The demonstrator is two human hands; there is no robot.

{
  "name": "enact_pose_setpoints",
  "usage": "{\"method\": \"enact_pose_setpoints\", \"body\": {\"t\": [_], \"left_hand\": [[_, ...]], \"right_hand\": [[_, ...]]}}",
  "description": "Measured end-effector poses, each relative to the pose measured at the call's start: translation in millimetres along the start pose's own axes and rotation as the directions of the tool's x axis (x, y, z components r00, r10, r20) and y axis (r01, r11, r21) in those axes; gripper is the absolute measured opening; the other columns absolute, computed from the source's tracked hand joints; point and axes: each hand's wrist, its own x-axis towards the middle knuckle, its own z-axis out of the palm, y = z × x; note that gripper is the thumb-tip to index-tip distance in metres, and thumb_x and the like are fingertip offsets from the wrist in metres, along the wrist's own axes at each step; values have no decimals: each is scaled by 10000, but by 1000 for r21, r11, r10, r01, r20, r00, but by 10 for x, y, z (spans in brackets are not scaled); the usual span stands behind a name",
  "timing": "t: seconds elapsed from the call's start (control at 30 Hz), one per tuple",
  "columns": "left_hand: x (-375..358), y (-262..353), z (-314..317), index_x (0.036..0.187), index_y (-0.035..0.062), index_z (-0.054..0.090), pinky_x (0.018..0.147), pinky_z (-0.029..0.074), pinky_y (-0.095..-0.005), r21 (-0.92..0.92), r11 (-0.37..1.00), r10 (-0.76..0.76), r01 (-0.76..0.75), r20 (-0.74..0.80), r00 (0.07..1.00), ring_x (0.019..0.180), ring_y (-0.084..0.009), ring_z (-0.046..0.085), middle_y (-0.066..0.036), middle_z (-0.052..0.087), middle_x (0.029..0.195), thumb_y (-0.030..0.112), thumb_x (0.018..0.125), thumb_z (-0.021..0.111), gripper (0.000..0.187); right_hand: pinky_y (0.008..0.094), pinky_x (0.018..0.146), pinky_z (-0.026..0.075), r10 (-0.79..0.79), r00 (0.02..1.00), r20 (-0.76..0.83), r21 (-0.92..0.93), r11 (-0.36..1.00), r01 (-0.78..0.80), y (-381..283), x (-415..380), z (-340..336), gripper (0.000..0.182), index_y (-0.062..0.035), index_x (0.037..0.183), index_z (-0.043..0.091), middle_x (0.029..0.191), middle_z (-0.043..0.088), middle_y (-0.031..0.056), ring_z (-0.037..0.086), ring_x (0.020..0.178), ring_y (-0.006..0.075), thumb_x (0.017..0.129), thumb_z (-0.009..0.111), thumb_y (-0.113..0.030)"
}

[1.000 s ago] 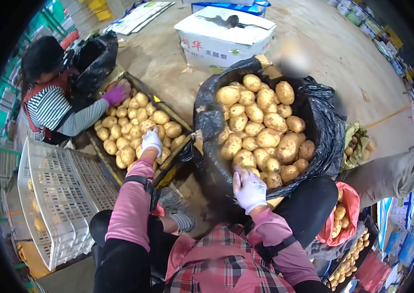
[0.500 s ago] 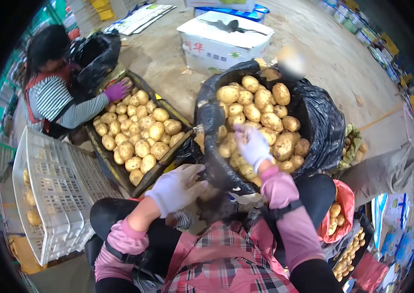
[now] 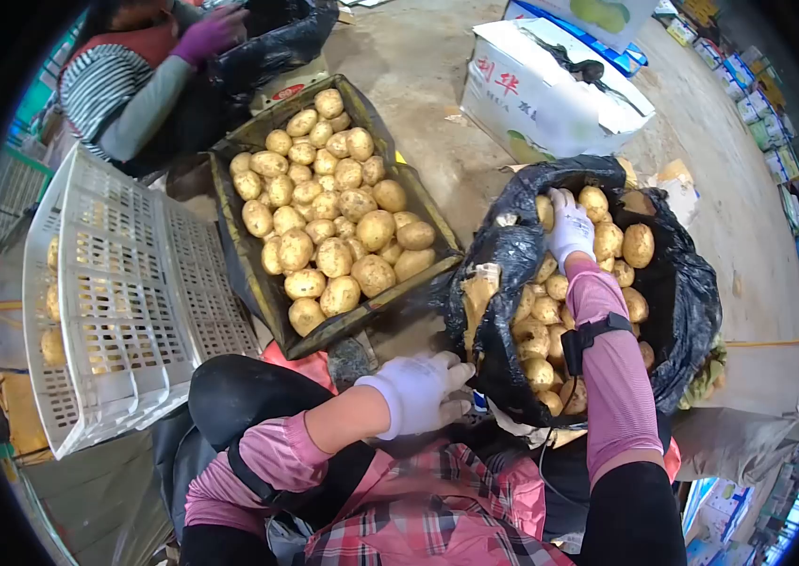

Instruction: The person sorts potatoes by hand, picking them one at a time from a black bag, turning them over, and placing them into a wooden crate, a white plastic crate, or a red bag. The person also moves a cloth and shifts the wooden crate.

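Note:
My right hand, in a white glove, reaches into a box lined with black plastic and full of potatoes. Its fingers curl down on a potato by the far left wall of the lining; the fingertips are partly hidden. My left hand, gloved too, hovers over my lap near the box's front left corner. Its fingers are spread, with nothing between them. Left of the box stands a dark-lined crate heaped with potatoes.
A white perforated plastic basket stands at the left, potatoes showing through its side. At upper left a co-worker's purple-gloved hand is by a black plastic bag. White printed cartons are on the floor at the back.
The view has turned left. My right hand has moved from the middle of the potatoes to the far left side. The co-worker's purple glove has left the crate for the black bag.

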Motion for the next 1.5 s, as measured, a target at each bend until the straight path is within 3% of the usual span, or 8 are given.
{"method": "enact_pose_setpoints", "body": {"t": [0.17, 0.27, 0.47, 0.6, 0.73, 1.07, 1.27, 1.5], "left_hand": [[25, 43, -14, 1392, 19, 464, 1014, 438, -452, -61, 984, 154, -167, -175, 972, 1191, -408, 539, -227, 546, 1308, 365, 947, 570, 573], [-6, 110, 15, 1425, -5, 415, 1016, 444, -446, -59, 961, 236, -270, -332, 913, 1194, -425, 533, -262, 524, 1329, 342, 929, 611, 636], [-76, 305, -49, 1528, -86, 123, 1078, 417, -390, -280, 908, 139, -313, -503, 853, 1302, -278, 484, -193, 427, 1472, 202, 893, 727, 922], [24, 225, 34, 1542, -22, 136, 1042, 452, -368, -599, 663, 84, -449, -536, 840, 1289, -207, 473, -130, 429, 1453, 228, 902, 731, 909], [-20, 193, -99, 1540, 86, 225, 1001, 495, -329, -919, 186, 39, -347, -346, 937, 1259, -166, 493, -90, 446, 1408, 264, 861, 784, 898], [148, -200, -20, 1500, 121, 297, 948, 541, -332, -662, 533, 114, -527, -561, 820, 1232, -207, 520, -110, 450, 1386, 247, 878, 762, 787], [194, -1077, -90, 1465, 151, 319, 766, 591, -330, -924, 367, -614, -112, -330, 717, 1043, -243, 636, -116, 547, 1269, 120, 901, 712, 688], [919, -1761, -4, 1467, 258, 386, 674, 564, -316, -834, 527, -692, 164, -310, 652, 934, -209, 606, -92, 579, 1192, 72, 909, 662, 650]], "right_hand": [[332, 883, 525, 107, 983, 150, 878, 442, -182, 78, -607, -351, 581, -53, 1317, 543, 1213, 632, 109, 664, 1017, 230, 815, 779, -226], [302, 692, 565, -196, 930, 310, 771, -521, -366, -299, -1327, -968, 532, -25, 1403, 456, 1256, 616, 171, 689, 937, 257, 992, 547, -350], [323, 636, 585, -392, 893, 221, 469, -760, -450, -871, -1968, -1244, 713, -56, 1492, 330, 1358, 519, 262, 675, 862, 306, 995, 466, -549], [366, 886, 544, -291, 944, 158, 701, -640, -315, -1150, -2120, -1467, 673, -33, 1472, 368, 1379, 522, 166, 646, 998, 270, 971, 610, -412], [343, 1138, 352, -69, 992, -107, 992, 67, 111, -1367, -2118, -1554, 782, 25, 1442, 391, 1404, 492, 140, 458, 1328, 210, 746, 739, 100], [339, 1068, 408, 97, 995, 22, 993, -121, -11, -1365, -2158, -1484, 368, 67, 1303, 551, 1277, 606, 144, 544, 1217, 210, 1026, 538, -174], [433, 987, 464, 118, 977, -177, 495, 869, -15, -824, -2517, -739, 410, -12, 1264, 602, 1210, 627, 232, 607, 1118, 384, 971, 584, -297], [480, 834, 491, 132, 991, 32, 385, 913, -134, -807, -2634, -671, 293, -86, 1061, 680, 970, 682, 179, 636, 911, 387, 969, 528, -318]]}}
